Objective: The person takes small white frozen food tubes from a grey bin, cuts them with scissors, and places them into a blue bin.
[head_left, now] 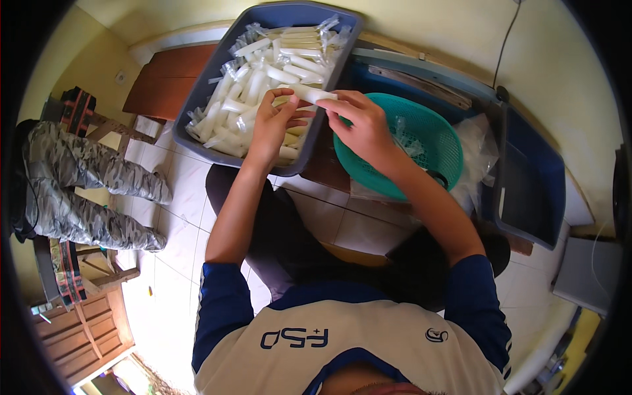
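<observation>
A white tube-shaped piece in clear plastic [312,93] is held up between my two hands, above the right side of a grey-blue tub [186,105]. My right hand [363,125] pinches its right end between thumb and fingers. At its left end my left hand [273,122] has thumb and index finger closed on it, with the other fingers spread below. Many similar white tubes [253,85] lie heaped in the tub, some with loose plastic ends. Close to my right forearm stands a green plastic basket [447,141] with bits of clear plastic [409,141] in it.
An empty dark blue tub [533,171] stands at the right, beside crumpled clear plastic [475,151]. Behind the basket is a blue container [368,66] with a wooden strip [421,85]. A person in camouflage trousers [99,164] sits at the left. A reddish-brown wooden board [161,82] lies behind.
</observation>
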